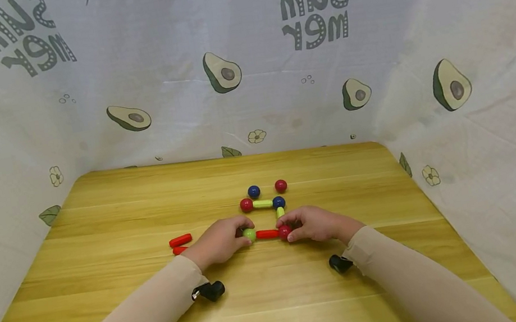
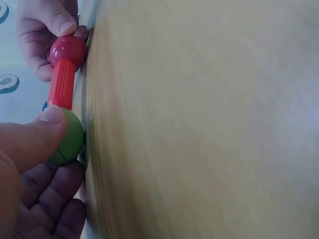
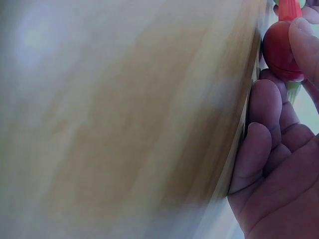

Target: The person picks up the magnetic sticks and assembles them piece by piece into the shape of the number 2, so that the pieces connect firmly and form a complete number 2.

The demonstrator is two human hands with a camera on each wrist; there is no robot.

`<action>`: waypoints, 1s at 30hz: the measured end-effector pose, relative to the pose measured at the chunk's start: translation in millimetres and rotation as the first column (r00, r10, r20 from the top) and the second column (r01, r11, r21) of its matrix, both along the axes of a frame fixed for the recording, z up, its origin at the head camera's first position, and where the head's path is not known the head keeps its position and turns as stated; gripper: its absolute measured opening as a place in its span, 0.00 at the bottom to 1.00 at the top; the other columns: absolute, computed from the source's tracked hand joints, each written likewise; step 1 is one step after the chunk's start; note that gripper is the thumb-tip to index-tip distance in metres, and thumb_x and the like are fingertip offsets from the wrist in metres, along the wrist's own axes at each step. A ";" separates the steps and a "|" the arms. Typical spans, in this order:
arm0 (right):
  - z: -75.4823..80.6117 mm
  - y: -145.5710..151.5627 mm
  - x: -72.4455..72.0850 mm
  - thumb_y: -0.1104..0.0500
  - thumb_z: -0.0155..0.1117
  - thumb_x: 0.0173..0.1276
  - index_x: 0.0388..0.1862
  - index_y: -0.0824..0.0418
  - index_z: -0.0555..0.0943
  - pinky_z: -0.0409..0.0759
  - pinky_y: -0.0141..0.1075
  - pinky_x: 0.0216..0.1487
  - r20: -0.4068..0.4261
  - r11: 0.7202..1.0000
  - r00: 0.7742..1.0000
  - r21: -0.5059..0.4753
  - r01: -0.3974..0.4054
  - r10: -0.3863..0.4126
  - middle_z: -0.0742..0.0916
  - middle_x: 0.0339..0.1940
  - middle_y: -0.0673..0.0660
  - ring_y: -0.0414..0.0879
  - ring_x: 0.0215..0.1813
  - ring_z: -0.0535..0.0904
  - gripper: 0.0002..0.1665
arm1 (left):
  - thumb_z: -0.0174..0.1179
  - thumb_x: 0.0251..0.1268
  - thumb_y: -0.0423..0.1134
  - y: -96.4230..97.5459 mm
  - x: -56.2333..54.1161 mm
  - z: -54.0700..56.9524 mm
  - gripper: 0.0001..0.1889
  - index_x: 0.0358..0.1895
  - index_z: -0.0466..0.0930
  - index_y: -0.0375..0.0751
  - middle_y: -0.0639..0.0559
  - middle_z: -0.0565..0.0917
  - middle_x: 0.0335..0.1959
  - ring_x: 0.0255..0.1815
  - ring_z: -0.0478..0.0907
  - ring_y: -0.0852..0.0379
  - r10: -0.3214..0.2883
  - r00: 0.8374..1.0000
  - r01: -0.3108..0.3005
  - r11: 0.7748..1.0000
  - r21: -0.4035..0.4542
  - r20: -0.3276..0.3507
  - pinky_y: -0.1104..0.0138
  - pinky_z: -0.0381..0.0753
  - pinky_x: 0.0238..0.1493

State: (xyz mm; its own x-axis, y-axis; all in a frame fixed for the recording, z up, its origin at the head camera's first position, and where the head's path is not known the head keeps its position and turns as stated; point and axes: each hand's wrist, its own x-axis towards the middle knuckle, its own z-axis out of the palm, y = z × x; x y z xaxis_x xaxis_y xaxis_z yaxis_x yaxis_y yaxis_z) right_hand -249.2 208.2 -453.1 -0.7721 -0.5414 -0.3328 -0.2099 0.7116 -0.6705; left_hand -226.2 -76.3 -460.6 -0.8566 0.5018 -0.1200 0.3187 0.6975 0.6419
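My left hand (image 1: 222, 240) pinches a green ball (image 2: 71, 138) between thumb and fingers. A red rod (image 1: 267, 234) runs from that ball to a red ball (image 3: 281, 50), which my right hand (image 1: 313, 224) grips with thumb and fingertips. From the red ball a yellow-green rod (image 1: 280, 212) leads back to a blue ball (image 1: 278, 202). Another yellow-green rod (image 1: 263, 204) joins the blue ball to a second red ball (image 1: 246, 205) on the left. Together these pieces form a three-sided shape lying on the wooden table (image 1: 282, 305).
Behind the joined pieces lie a loose blue ball (image 1: 254, 191) and a loose red ball (image 1: 281, 185). Two loose red rods, one a little farther back (image 1: 181, 240), lie left of my left hand. A printed cloth (image 1: 273, 96) hangs around the table's far and side edges.
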 end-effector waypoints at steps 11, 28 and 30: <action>0.1 -0.6 -0.3 0.58 0.70 0.75 0.61 0.52 0.85 0.75 0.53 0.71 -0.004 1.000 1.000 0.001 -0.008 0.008 0.88 0.56 0.50 0.47 0.56 0.78 0.18 | 0.68 0.74 0.41 1.2 0.1 3.3 0.15 0.59 0.82 0.52 0.57 0.83 0.46 0.45 0.77 0.57 0.008 1.000 -0.009 1.000 0.009 0.030 0.58 0.79 0.58; -2.1 -1.4 -0.6 0.59 0.70 0.75 0.61 0.51 0.84 0.73 0.55 0.73 0.005 1.000 1.000 -0.016 -0.006 0.006 0.87 0.56 0.50 0.48 0.57 0.78 0.18 | 0.68 0.74 0.41 -2.2 -0.1 2.8 0.15 0.60 0.81 0.52 0.57 0.84 0.48 0.46 0.77 0.57 -0.010 1.000 0.010 1.000 0.015 0.028 0.59 0.79 0.58; -1.9 -1.8 -0.4 0.59 0.70 0.75 0.61 0.51 0.84 0.73 0.55 0.73 0.005 1.000 1.000 -0.018 -0.005 0.005 0.87 0.56 0.50 0.48 0.58 0.78 0.18 | 0.68 0.74 0.41 -2.8 -0.6 1.9 0.16 0.61 0.81 0.52 0.57 0.84 0.49 0.47 0.77 0.57 -0.010 1.000 0.010 1.000 0.017 0.027 0.58 0.79 0.60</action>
State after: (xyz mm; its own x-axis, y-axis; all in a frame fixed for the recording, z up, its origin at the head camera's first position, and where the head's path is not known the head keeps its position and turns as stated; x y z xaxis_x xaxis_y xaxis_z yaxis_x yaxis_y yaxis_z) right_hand -249.6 206.4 -455.0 -0.7677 -0.5513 -0.3266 -0.2106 0.6985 -0.6839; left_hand -226.8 -79.1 -458.7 -0.8481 0.5127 -0.1341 0.3082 0.6830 0.6622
